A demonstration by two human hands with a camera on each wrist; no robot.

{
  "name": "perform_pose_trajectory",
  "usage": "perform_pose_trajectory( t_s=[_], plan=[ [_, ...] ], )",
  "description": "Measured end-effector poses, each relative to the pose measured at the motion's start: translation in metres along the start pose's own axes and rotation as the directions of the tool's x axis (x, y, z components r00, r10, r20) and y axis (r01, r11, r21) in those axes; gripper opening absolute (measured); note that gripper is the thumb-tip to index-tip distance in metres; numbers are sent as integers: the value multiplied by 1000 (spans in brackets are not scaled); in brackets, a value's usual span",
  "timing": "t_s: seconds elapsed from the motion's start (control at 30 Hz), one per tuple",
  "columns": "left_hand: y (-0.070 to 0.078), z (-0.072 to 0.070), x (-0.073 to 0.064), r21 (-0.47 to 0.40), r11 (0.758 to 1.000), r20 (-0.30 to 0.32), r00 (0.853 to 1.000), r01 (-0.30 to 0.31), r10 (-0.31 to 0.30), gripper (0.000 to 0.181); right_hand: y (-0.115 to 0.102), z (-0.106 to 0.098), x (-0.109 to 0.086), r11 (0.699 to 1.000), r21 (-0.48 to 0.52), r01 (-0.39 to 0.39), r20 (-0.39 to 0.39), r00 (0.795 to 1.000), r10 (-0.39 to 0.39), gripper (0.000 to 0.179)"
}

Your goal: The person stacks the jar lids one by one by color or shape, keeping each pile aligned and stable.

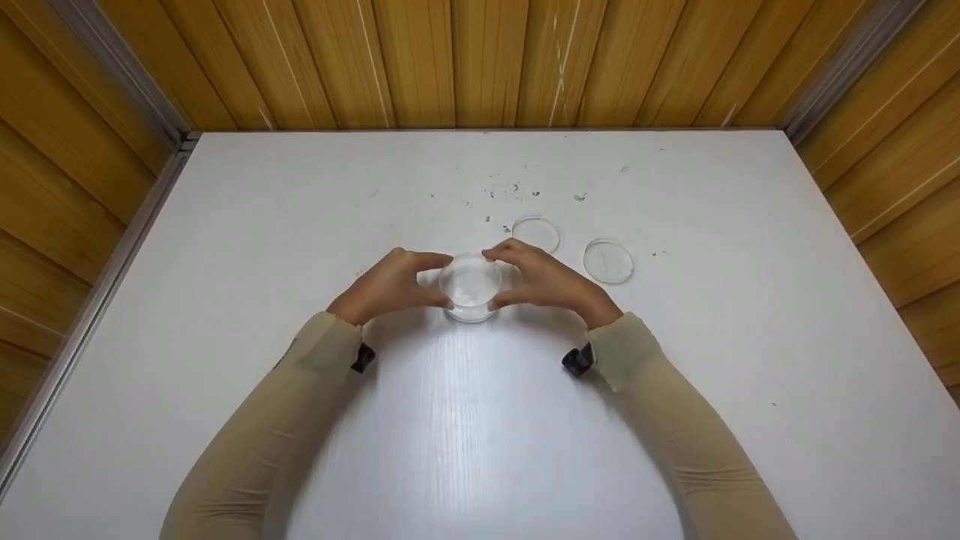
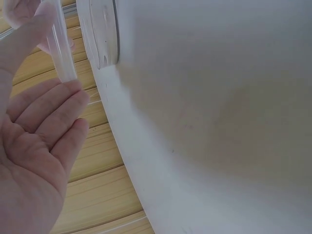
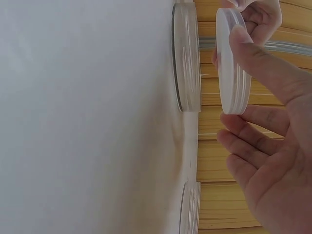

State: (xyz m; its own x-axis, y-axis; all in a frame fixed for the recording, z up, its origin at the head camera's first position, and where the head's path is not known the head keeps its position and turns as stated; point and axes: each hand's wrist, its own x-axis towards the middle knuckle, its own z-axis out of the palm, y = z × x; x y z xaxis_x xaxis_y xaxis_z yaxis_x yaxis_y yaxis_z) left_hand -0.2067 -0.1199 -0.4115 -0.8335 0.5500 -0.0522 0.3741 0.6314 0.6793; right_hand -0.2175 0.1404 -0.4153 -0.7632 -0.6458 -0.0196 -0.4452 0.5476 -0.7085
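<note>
Between both hands is a clear round petri dish (image 1: 470,281), raised a little above the table. My left hand (image 1: 394,285) pinches its left edge between thumb and fingertips. The opposite edge is pinched the same way by my right hand (image 1: 544,281). Just below it a second clear dish (image 3: 190,63) sits on the table, mostly covered by the held one in the head view. A gap separates the two in the right wrist view. The held dish (image 3: 231,63) looks whitish and cloudy there; whether anything is inside I cannot tell.
Two more clear round pieces, one (image 1: 535,235) behind my right hand and another (image 1: 609,261) farther right, lie on the white table (image 1: 225,300). Small dark specks (image 1: 536,193) are scattered toward the back. Wood-patterned panels (image 1: 480,67) stand along the table's back and sides.
</note>
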Motion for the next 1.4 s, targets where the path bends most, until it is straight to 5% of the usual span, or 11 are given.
perform_pose_trajectory(
  t_s=[0.53,0.77,1.4],
  plan=[
    [0,8,-3,30,999,20,1000,13,-14,60,-1,7,-2,997,-68,-35,45,998,38,80],
    [0,10,-5,24,999,22,999,-33,33,54,-2,9,-2,995,-97,-26,46,998,31,79],
    [3,9,-2,76,997,44,999,18,-21,60,-8,10,-1,990,-136,-31,68,997,40,78]
  ],
)
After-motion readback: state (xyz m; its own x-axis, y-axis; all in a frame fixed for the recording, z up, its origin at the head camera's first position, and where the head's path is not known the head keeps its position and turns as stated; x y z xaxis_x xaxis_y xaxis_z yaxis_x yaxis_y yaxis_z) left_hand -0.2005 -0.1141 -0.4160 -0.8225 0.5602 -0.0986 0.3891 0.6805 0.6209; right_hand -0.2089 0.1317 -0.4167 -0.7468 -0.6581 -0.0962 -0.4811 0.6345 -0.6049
